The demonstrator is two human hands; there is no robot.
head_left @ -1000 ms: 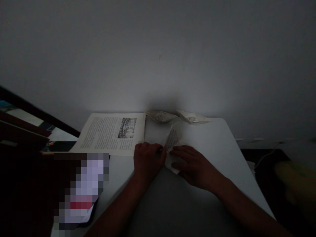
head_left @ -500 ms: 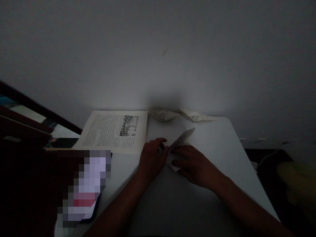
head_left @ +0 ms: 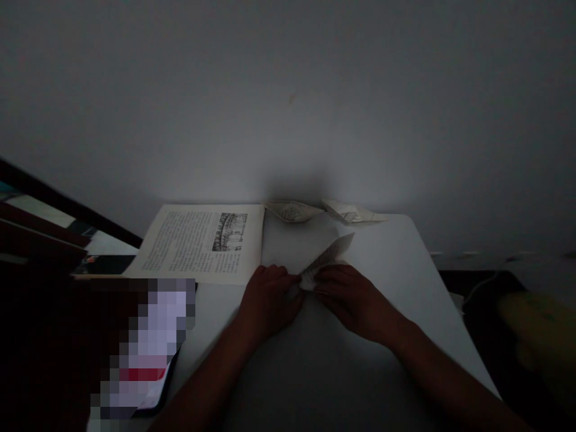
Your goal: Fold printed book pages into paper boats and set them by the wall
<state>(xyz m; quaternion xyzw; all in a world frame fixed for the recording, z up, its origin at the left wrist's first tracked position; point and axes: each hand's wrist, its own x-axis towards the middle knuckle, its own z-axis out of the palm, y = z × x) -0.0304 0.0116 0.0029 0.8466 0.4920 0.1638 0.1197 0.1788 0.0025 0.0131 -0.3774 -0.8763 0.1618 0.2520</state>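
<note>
A folded sheet of printed paper stands tilted over the white table, one corner pointing up and away. My left hand pinches its near left corner between thumb and curled fingers. On the other side, my right hand has its fingers closed on the lower right part of the sheet, which they partly cover. Behind the hands, near the wall, a folded paper boat lies beside a second paper boat; their tips nearly touch.
Printed pages with a picture lie at the table's back left. A phone, mostly pixelated, rests at the left edge. The wall borders the table behind. Something yellowish is beyond the right edge.
My left hand has shifted a little left and toward me, its fingers now curled by the paper's corner. The paper's lower flap no longer sticks out below my right fingers. The view has shifted slightly.
</note>
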